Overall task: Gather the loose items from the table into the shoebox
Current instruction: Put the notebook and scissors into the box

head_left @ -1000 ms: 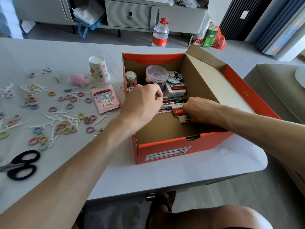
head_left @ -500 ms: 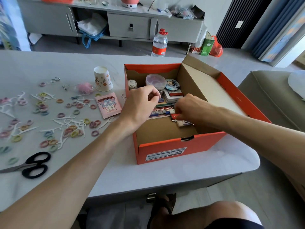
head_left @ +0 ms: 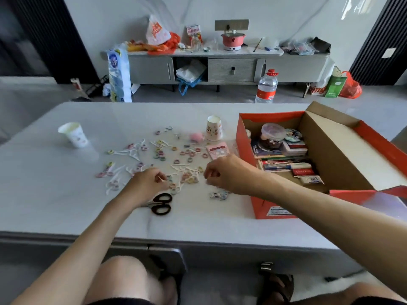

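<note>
The orange shoebox (head_left: 248,137) stands open at the table's right, holding a round tub, cards, books and small packets. Pastel hair ties (head_left: 189,153) and white floss picks (head_left: 134,153) lie scattered over the middle of the table. My left hand (head_left: 146,184) is down at the near edge of that scatter, thumb and forefinger pinching a small pale piece. My right hand (head_left: 225,172) hovers just left of the box with its fingers loosely curled, and I see nothing in it. Black scissors (head_left: 161,204) lie beside my left wrist.
A pink card (head_left: 217,150), a pink pompom (head_left: 196,136) and a printed paper cup (head_left: 214,128) sit near the box's left wall. A second paper cup (head_left: 73,134) stands far left. A small patterned piece (head_left: 219,195) lies under my right wrist. A water bottle (head_left: 266,86) stands beyond the table.
Both hands have come out of the shoebox and moved left to the scattered hair ties and floss picks. My view has lifted and swung left.
</note>
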